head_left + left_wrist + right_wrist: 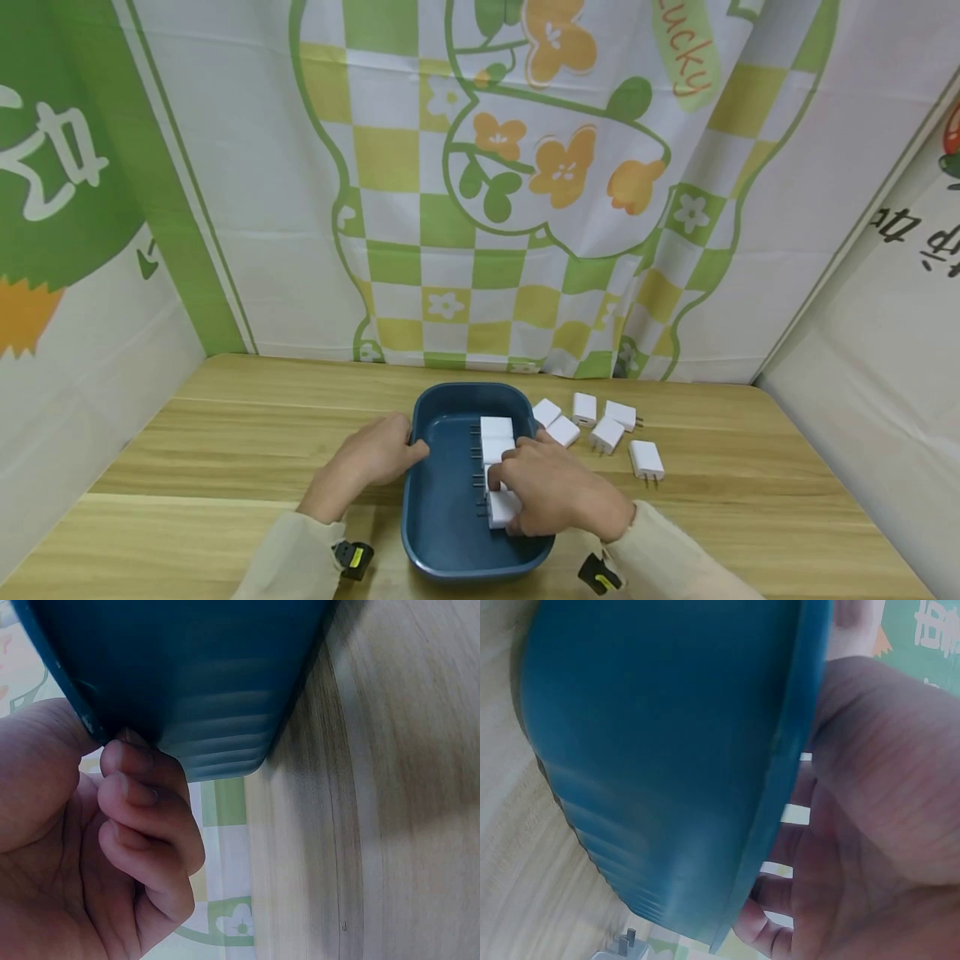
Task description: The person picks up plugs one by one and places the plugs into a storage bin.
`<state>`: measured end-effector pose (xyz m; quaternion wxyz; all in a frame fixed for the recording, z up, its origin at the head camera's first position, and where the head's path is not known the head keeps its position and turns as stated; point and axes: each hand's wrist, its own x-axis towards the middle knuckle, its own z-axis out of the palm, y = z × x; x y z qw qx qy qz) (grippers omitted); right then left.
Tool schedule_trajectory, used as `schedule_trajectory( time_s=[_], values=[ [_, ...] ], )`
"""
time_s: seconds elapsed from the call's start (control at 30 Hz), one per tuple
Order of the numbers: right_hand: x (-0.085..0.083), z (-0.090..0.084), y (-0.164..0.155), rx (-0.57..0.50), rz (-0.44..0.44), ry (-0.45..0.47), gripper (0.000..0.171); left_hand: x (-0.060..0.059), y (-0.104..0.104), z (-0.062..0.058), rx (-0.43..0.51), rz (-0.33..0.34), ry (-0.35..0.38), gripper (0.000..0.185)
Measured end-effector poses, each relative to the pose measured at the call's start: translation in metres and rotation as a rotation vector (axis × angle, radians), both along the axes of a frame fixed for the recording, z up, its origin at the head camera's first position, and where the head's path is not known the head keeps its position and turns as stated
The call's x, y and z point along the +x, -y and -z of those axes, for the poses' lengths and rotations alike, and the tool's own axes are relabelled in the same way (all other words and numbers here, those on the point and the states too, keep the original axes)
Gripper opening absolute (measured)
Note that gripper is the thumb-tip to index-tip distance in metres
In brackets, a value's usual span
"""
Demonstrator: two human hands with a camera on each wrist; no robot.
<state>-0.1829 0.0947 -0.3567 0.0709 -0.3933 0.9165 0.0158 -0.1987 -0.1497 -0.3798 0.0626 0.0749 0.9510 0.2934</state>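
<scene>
A dark blue plastic bin [442, 533] stands on the table. My left hand [382, 450] grips its left rim, thumb over the edge and fingers curled against the outside wall, as the left wrist view shows. Inside the bin, several white plug chargers [496, 427] lie in a row along the right side, prongs pointing left. My right hand [551, 487] reaches over the right rim and pinches the nearest white charger [501, 510] between index finger and thumb. In the right wrist view the bin's wall [660, 772] hides the chargers and fingertips.
Several more white chargers [607, 434] lie loose on the wooden table [720, 500], right of the bin's far end. One charger [646, 459] sits apart, closer to me. A patterned curtain [480, 275] hangs behind the table, with printed cloth at both sides.
</scene>
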Motion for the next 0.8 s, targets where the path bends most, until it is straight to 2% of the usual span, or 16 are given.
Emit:
schedule_trajectory(
  time_s=[0.17, 0.57, 0.8],
  values=[
    [0.001, 0.003, 0.001, 0.006, -0.014, -0.001, 0.036, 0.000, 0.000, 0.000, -0.009, -0.003, 0.003, 0.042],
    [0.004, 0.010, 0.003, 0.056, -0.025, -0.072, 0.040, 0.000, 0.000, 0.000, -0.006, -0.001, 0.003, 0.041],
    [0.003, 0.012, 0.003, 0.046, -0.028, -0.112, 0.039, 0.000, 0.000, 0.000, 0.000, -0.005, 0.004, 0.040]
  ],
)
